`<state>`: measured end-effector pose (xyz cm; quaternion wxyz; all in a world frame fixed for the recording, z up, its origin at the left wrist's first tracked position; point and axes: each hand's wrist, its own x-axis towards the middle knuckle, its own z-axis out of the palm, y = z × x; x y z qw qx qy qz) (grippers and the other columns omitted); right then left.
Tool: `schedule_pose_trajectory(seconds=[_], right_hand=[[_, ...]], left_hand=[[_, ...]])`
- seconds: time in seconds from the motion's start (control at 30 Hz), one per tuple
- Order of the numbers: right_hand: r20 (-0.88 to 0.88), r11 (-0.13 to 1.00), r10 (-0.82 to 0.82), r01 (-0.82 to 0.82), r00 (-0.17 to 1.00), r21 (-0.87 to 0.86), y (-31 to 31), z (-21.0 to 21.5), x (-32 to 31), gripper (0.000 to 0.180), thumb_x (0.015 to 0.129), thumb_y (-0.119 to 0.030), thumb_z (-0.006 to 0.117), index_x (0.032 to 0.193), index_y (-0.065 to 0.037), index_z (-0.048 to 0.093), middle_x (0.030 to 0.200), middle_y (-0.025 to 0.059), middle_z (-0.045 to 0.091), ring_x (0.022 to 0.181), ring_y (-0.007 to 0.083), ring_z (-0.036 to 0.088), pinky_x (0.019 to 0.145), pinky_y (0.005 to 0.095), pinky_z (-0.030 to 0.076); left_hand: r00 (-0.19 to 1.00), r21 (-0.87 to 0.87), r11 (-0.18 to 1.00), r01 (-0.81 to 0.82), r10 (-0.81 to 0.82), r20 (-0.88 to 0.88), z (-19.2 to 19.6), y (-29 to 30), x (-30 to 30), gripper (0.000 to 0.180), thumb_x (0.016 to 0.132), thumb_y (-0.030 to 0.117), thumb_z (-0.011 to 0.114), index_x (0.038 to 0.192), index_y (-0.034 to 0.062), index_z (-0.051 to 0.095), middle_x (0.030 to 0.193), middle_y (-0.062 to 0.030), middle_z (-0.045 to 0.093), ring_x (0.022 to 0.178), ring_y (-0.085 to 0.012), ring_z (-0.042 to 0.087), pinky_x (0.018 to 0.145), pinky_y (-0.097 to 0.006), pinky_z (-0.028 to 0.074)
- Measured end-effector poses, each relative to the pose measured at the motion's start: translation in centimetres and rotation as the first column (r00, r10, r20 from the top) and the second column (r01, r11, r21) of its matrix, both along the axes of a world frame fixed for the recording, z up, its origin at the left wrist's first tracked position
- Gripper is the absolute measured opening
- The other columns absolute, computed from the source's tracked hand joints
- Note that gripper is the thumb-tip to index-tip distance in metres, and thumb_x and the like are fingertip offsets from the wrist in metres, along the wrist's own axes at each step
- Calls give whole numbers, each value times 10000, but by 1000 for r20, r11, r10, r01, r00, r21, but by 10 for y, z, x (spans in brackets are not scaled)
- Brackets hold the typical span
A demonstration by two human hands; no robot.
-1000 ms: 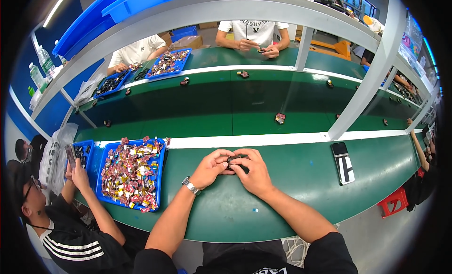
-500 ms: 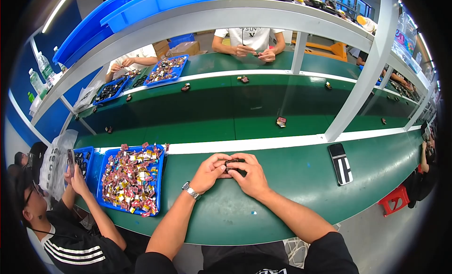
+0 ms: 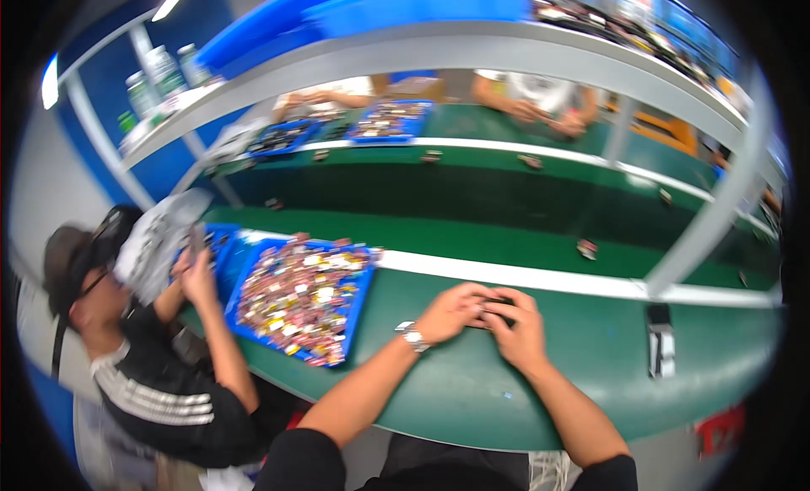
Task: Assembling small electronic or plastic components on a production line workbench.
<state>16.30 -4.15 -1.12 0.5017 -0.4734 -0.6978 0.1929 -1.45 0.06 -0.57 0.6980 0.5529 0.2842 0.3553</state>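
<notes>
My left hand (image 3: 456, 314) and my right hand (image 3: 518, 329) meet over the near green worktop (image 3: 422, 398). Between their fingertips is a small black plastic part (image 3: 501, 314), mostly covered by the fingers and blurred. Both hands are closed on it. To the left of my left hand stands a blue tray (image 3: 360, 310), heaped with small reddish circuit boards (image 3: 295, 301) that carry white and yellow bits. A metal-banded watch (image 3: 412, 336) is on my left wrist.
A black-and-white case (image 3: 661, 343) lies right of my hands. Beyond a white rail (image 3: 506, 272), a green belt carries scattered small boards (image 3: 587, 250). A grey shelf post (image 3: 717, 213) rises at right. A person (image 3: 160, 364) sits close at left, holding a phone-like object.
The view has turned left, so the tray, case and hands appear farther right, with motion blur. Both hands keep their grip on the black part.
</notes>
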Motion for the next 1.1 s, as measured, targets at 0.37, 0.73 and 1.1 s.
schedule_pose_trajectory(seconds=[0.37,0.73,1.1], right_hand=[[42,999,4,-2,999,-36,-12,26,-7,227,753,-3,703,962,-84,735,1198,107,600,1124,281,538,900,368,500],[131,982,3,-28,991,188,-8,35,-12,292,706,-14,723,989,-81,693,1181,118,582,1141,325,522,966,420,447],[31,974,-48,40,998,223,-13,29,2,221,707,-3,714,922,-42,685,1156,95,595,1128,306,531,908,399,478]], left_hand=[[989,-56,995,87,-79,121,8,-5,-6,244,998,71,434,1232,19,478,1191,-117,598,1102,-173,599,929,-334,532],[990,-19,998,-58,60,126,4,-2,-11,268,958,130,558,1178,-9,493,1260,-169,568,1118,-221,603,915,-333,548],[993,-8,1000,-11,12,120,4,-2,1,210,966,72,524,1166,10,515,1249,-158,583,1090,-203,620,895,-330,558]])
